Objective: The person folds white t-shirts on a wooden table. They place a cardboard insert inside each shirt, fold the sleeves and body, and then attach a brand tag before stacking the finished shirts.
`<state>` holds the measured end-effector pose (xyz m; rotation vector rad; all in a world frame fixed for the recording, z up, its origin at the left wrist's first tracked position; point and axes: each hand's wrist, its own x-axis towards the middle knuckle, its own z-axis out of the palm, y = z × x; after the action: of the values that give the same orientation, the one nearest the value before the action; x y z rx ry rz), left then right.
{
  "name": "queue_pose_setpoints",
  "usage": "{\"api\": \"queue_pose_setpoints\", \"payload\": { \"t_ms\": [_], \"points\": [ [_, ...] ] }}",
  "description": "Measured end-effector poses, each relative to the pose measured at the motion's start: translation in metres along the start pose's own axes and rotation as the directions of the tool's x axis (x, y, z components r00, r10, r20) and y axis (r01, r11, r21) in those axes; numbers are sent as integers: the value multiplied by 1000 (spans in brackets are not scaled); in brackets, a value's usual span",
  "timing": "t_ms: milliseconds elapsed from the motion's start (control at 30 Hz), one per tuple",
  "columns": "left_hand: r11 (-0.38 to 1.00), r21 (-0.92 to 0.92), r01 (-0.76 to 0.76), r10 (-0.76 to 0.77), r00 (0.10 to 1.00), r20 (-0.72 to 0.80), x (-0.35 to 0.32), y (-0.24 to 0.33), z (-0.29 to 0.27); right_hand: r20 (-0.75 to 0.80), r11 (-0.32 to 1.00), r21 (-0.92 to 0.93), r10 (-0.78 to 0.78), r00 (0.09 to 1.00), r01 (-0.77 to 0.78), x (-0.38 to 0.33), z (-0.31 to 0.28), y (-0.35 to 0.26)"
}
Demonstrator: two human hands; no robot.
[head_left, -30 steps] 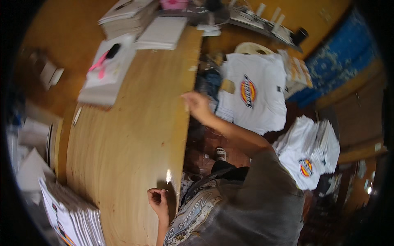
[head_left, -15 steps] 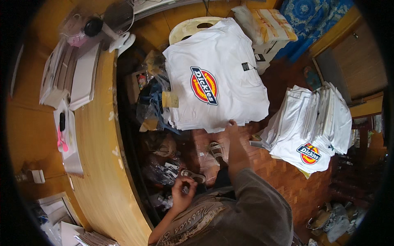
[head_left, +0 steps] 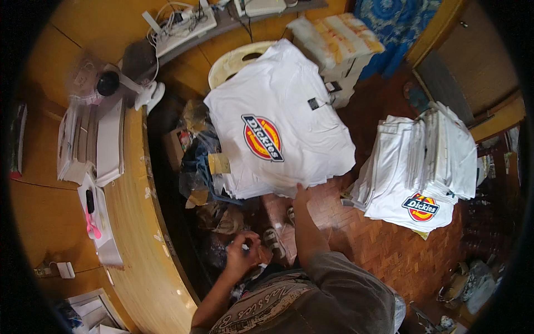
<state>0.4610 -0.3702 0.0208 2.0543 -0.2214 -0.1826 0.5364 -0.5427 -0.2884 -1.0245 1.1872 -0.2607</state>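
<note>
Right hand [head_left: 301,193], touching white shirts [head_left: 295,111]; left hand [head_left: 241,253], curled

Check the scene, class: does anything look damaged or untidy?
Yes: the wooden table has ragged pale patches along its edge, perhaps chips. Crumpled plastic lies jumbled beside the left-hand white shirt pile, looking untidy.

The right hand [head_left: 301,192] moved from the table [head_left: 130,222] to the central shirt stack [head_left: 303,139]; the left hand [head_left: 240,257] cleared the table.
</note>
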Motion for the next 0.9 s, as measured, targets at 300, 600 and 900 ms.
{"api": "queue_pose_setpoints", "payload": {
  "t_ms": [300,600,900],
  "points": [
    [824,-60,-564,525,799,-294,102,100,-68,923,-44,221,-314,-223,974,-264,26,-362],
    [555,-509,-657,586,744,-321,61,158,-63,803,-450,122,-479,-354,884,-370,-58,-416],
    [850,-404,-338,477,820,316,26,117,-40,844,-400,-23,-499,-197,916,-362,-98,-393]
  ]
}}
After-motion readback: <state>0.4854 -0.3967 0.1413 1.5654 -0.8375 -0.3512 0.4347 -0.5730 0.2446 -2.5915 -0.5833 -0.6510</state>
